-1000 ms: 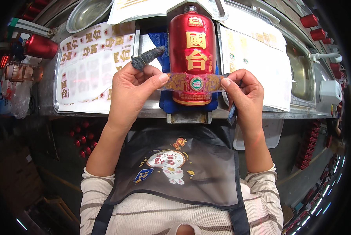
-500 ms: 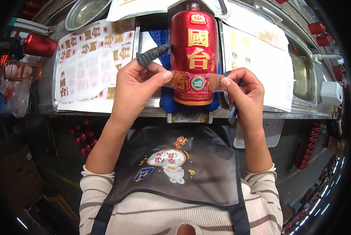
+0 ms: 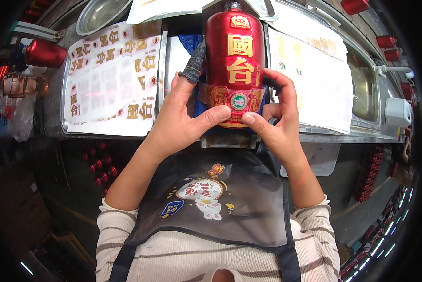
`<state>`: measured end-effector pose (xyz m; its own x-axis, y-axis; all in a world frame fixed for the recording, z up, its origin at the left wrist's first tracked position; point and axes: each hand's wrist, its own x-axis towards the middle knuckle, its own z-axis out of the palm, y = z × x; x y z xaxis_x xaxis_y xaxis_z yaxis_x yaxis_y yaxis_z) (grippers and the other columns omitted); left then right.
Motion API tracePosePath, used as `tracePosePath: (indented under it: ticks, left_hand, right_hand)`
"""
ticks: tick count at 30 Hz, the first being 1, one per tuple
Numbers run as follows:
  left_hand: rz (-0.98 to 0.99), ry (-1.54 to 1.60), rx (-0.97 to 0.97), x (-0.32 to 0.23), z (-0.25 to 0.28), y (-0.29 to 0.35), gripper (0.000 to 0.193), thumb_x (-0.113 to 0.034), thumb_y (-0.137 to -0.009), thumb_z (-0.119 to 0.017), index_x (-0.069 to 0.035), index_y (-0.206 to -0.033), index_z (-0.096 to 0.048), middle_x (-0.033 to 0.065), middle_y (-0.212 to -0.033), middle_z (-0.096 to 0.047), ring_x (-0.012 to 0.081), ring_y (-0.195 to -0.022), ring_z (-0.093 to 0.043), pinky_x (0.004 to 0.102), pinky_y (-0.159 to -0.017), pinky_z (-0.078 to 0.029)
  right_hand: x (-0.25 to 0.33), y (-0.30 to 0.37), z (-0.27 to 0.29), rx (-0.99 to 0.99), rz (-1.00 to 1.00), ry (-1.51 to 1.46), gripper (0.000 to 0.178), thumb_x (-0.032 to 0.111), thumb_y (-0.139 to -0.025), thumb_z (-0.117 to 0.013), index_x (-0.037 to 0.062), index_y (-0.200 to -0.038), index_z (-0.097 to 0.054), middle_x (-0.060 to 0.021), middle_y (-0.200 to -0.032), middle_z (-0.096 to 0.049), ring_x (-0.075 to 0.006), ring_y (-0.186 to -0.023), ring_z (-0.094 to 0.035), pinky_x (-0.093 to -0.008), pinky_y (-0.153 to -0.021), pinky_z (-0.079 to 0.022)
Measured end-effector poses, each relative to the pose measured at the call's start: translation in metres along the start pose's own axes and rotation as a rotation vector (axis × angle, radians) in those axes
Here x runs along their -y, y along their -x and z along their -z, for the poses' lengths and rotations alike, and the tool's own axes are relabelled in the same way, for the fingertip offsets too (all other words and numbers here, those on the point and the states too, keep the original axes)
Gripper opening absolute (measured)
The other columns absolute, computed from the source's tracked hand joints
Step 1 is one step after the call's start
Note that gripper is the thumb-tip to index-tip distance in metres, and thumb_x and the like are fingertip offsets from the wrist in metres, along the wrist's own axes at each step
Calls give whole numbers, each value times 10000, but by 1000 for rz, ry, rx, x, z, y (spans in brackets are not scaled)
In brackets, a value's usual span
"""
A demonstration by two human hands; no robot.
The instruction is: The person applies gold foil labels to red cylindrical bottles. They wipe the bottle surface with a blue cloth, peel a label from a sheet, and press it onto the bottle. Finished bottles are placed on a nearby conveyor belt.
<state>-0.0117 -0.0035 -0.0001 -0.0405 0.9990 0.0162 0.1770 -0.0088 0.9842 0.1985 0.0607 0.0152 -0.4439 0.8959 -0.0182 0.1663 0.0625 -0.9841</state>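
A glossy red bottle point(image 3: 234, 54) with raised gold lettering lies in front of me, its neck pointing away. Across its lower part runs a translucent decal strip point(image 3: 215, 95) with gold patterns and a round green-and-white emblem. My left hand point(image 3: 183, 105) grips the bottle's left side, thumb on the front just below the strip, a dark knitted cover on its index finger. From the right, my right hand point(image 3: 279, 117) holds the bottle too, thumb on the lower front and a dark-covered finger at its side. Part of the strip's right end is hidden by this hand.
Left of the bottle lies a tray with printed gold decal sheets point(image 3: 112, 70); more sheets point(image 3: 310, 80) lie to the right. A metal bowl point(image 3: 103, 16) stands far left, a sink point(image 3: 364, 89) on the right. Another red bottle point(image 3: 45, 53) lies at the left edge. A blue cloth point(image 3: 186, 42) is under the bottle.
Both hands have let go of the strip's ends, which now lie against the bottle. My thumbs have come inward and down onto its lower front, and my fingers have moved along its sides.
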Motion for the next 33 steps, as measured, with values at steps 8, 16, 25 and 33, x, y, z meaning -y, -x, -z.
tracePosePath:
  ticks: [8, 16, 25, 33]
  left_hand:
    - [-53, 267, -92, 4, -7, 0, 785, -282, -909, -739, -19, -1520, -323, 140, -1457, -452, 226, -1346, -427, 369, -1128, -329]
    - [21, 322, -75, 9, -11, 0, 665, -256, -980, -651, -11, -1512, -336, 127, -1463, -461, 200, -1342, -438, 347, -1129, -324]
    - [8, 363, -92, 8, -12, -1, 647, -220, -981, -642, -9, -1511, -336, 131, -1430, -487, 203, -1337, -443, 351, -1126, -330]
    - [-54, 115, -196, -4, -21, -5, 573, -218, -853, -779, 26, -1307, -529, 133, -1210, -603, 200, -1148, -557, 351, -1009, -431]
  right_hand:
    - [-2, -6, 5, -2, -104, -234, 698, 257, -833, -799, -6, -1366, -433, -127, -1284, -532, -74, -829, -635, -185, -666, -491]
    - [-10, -13, 1, 1, -66, -182, 497, 215, -934, -706, -8, -1309, -468, -132, -1216, -578, -73, -814, -643, -197, -696, -505]
    - [-9, -14, 2, 22, -99, -258, 474, 195, -954, -669, -9, -1326, -459, -123, -1252, -541, -88, -858, -649, -212, -744, -519]
    - [-8, -11, 11, 118, -86, -244, 538, 162, -926, -694, -21, -1362, -437, -131, -1303, -512, -121, -922, -659, -209, -765, -540]
